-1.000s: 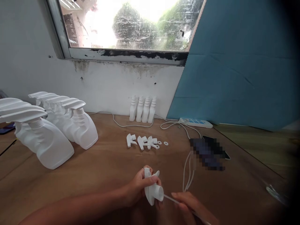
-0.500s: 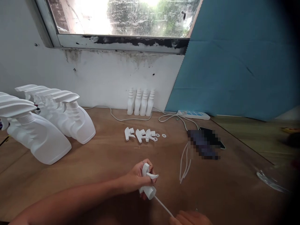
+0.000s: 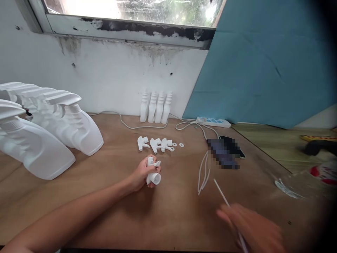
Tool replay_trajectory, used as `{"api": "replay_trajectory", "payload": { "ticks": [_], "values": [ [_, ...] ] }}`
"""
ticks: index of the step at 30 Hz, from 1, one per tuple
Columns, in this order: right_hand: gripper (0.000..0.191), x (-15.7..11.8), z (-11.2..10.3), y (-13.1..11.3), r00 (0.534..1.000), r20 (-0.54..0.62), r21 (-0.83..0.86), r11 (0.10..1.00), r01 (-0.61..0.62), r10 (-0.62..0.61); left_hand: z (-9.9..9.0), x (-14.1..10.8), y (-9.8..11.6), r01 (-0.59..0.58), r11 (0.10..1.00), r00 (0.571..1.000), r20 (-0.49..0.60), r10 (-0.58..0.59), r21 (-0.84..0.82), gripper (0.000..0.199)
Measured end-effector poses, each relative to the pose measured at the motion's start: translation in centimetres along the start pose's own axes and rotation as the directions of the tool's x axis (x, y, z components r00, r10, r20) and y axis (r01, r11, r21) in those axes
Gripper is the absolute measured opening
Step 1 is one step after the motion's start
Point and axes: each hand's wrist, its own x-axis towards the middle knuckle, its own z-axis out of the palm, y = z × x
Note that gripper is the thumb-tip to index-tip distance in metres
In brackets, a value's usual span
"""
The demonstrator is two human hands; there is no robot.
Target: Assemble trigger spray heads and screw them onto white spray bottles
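My left hand (image 3: 143,172) is closed around a white trigger spray head (image 3: 154,178), whose round collar opening faces me. Off to the right, my right hand (image 3: 250,225) grips a thin white tube (image 3: 221,192), slightly smeared by motion; the tube's far end points up and left, clear of the spray head. Beyond my left hand lie three loose spray heads (image 3: 155,144) with small white ring washers (image 3: 181,144) beside them.
White spray bottles (image 3: 86,133) with heads fitted stand at the left. Several slim white bottles (image 3: 159,109) line the wall. A power strip (image 3: 213,122), cables (image 3: 201,175), a pixelated dark object (image 3: 223,154) and a clear plastic bottle (image 3: 302,184) are on the right.
The tube has come apart from the spray head. My right hand has moved right with the tube, while my left hand has shifted up and left holding the spray head.
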Motion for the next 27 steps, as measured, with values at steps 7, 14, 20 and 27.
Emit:
{"api": "replay_trajectory", "payload": {
  "ticks": [7,14,20,27],
  "values": [
    [0.021,5.6,4.5,8.4,0.9,0.376,-0.46,0.887,-0.024,0.219,-0.6,-0.3,0.3,-0.046,0.995,0.994,-0.107,0.037,-0.083,0.034],
    [0.051,6.4,5.5,14.4,0.762,0.594,-0.489,0.867,0.09,0.256,-1.4,-0.1,1.3,-0.083,0.989,0.986,-0.155,0.063,-0.122,0.034],
    [0.038,7.1,2.8,12.5,0.933,0.278,-0.224,0.96,-0.167,0.227,-1.5,0.1,1.3,-0.091,0.983,0.986,-0.156,0.066,-0.157,0.033],
    [0.034,12.3,4.4,4.9,0.925,0.182,0.431,0.819,-0.38,0.333,-1.6,0.2,0.9,-0.116,0.983,0.973,-0.214,0.084,-0.142,0.033]
  ]
}}
